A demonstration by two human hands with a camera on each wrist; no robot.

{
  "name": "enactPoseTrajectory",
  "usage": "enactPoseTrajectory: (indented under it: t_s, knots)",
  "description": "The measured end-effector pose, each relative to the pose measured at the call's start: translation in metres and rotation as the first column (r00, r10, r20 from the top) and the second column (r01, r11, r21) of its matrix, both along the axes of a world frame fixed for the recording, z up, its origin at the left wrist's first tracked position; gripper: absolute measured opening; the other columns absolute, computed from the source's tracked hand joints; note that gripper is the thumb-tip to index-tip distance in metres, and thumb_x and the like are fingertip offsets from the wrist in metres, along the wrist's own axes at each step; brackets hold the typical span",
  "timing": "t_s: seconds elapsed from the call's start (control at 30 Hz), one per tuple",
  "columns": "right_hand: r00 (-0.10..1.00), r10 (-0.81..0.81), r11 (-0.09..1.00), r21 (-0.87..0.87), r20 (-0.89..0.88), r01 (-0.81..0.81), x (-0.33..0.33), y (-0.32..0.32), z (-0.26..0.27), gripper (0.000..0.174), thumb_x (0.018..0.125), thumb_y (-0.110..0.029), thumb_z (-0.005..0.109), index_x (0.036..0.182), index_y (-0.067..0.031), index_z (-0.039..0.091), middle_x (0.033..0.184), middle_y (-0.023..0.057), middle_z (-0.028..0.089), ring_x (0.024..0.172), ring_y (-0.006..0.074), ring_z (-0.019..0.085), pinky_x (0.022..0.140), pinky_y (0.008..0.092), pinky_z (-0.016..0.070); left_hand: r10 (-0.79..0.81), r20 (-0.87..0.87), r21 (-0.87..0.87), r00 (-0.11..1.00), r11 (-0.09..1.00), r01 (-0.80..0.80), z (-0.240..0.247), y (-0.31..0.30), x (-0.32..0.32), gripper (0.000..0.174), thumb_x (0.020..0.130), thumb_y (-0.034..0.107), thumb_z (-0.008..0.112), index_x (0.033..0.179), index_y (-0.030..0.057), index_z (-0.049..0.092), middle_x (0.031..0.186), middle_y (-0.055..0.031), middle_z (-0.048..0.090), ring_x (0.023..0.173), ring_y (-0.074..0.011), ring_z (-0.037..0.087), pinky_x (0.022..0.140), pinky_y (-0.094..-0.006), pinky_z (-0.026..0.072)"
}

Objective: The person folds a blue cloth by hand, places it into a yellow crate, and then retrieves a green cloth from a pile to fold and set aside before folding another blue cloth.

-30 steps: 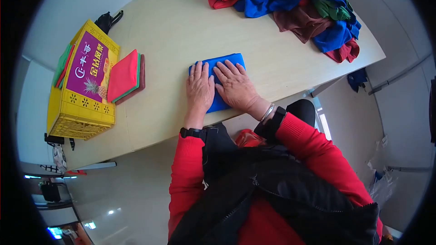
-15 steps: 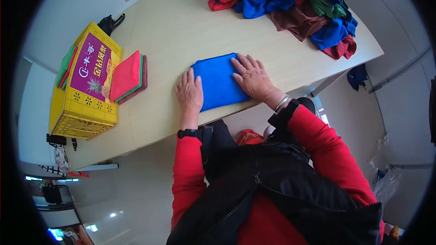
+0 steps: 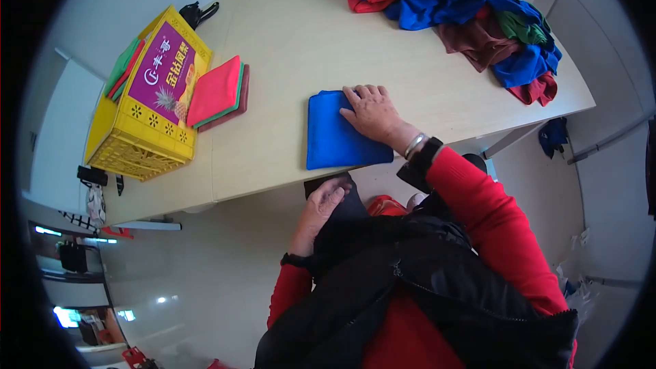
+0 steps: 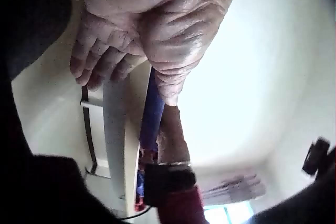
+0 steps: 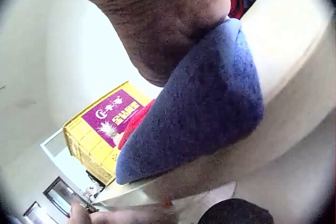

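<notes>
A folded blue cloth point(image 3: 338, 137) lies near the front edge of the table. My right hand point(image 3: 372, 115) rests on its right part, palm down with the fingers spread toward the far edge. In the right wrist view the cloth point(image 5: 194, 113) shows its folded layers beneath that hand point(image 5: 163, 29). Off the table, just in front of its edge, my left hand point(image 3: 320, 213) hangs over the lap with nothing in it. Its palm and loosely bent fingers show in the left wrist view, where the left hand point(image 4: 152, 24) is close to the table edge.
A yellow crate point(image 3: 140, 143) with a purple label stands on the left. Folded red, green and brown cloths point(image 3: 216, 92) lean against it. Crumpled blue, red, brown and green cloths point(image 3: 451, 0) are heaped at the back right. A black item point(image 3: 198, 15) sits behind the crate.
Both hands lay on the blue cloth, then moved apart to its sides. The left hand has since left the table toward the lap; the right stays on the cloth. The head view has shifted.
</notes>
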State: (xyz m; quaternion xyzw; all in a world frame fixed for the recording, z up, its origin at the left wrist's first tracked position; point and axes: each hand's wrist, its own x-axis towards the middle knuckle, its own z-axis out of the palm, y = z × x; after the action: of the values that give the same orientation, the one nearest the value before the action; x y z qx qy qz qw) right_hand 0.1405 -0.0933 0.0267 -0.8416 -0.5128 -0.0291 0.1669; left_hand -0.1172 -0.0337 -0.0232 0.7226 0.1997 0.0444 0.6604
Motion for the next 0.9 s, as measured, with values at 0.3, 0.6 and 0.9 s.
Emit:
enactPoseTrajectory:
  t_s: [0.3,0.6,0.9]
  knots:
    - [0.982,0.138,0.984,-0.092,-0.13,-0.151,-0.087,-0.015,0.026,0.058,0.098,-0.04,0.056,0.143,-0.0049,0.049,0.133,0.0185,0.058,0.125,0.0355,0.054,0.109,0.0466,0.0376,0.543,0.079,-0.809,0.836,0.525,-0.264,0.005,-0.03,-0.017,0.06,0.101,0.037,0.061,0.15,0.0073,0.04,0.147,-0.0122,0.051,0.134,-0.0276,0.05,0.112,-0.0468,0.0404]
    - [0.997,0.057,0.953,0.3,-0.048,-0.04,-0.013,-0.061,-0.018,0.047,0.09,-0.021,0.065,0.132,-0.0015,0.056,0.129,0.0181,0.061,0.123,0.0357,0.055,0.106,0.0456,0.0414,0.706,0.122,-0.701,0.698,0.559,-0.443,0.069,0.021,-0.059,0.055,0.1,0.025,0.062,0.149,0.008,0.043,0.148,-0.0134,0.051,0.135,-0.031,0.05,0.111,-0.053,0.0417]
    - [0.996,-0.075,0.958,0.28,0.038,0.062,0.002,-0.102,-0.016,0.043,0.088,-0.016,0.062,0.128,0.0,0.059,0.134,0.016,0.058,0.132,0.0342,0.05,0.113,0.0454,0.037,0.771,0.291,-0.601,0.566,0.608,-0.518,0.166,0.235,-0.008,0.057,0.094,0.022,0.071,0.144,0.0088,0.048,0.144,-0.0133,0.055,0.133,-0.033,0.051,0.109,-0.0556,0.0427]
